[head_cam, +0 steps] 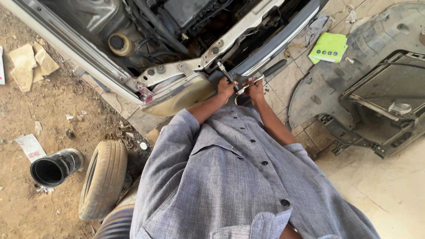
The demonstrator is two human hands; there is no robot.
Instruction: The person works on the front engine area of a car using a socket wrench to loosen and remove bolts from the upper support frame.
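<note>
Both my hands reach out to the front of a car with its engine bay (177, 26) exposed. My left hand (225, 87) is closed around a short chrome tool shaft (222, 69) that points up toward the car's front crossmember (230, 37). Right beside it, my right hand (256, 89) grips the chrome shank of a ratchet wrench whose black handle (274, 68) sticks out to the right. The hands almost touch, just below the grey bumper bar (283, 37). A headlight housing (177, 95) sits left of my left hand. My grey buttoned shirt fills the lower view.
A removed radiator assembly (389, 97) and a black plastic undertray (327, 84) lie on the tiled floor at right, with a green booklet (329, 47) beyond. At left on the dirt lie a worn tyre (104, 179), a black hose section (55, 167) and cardboard scraps (31, 64).
</note>
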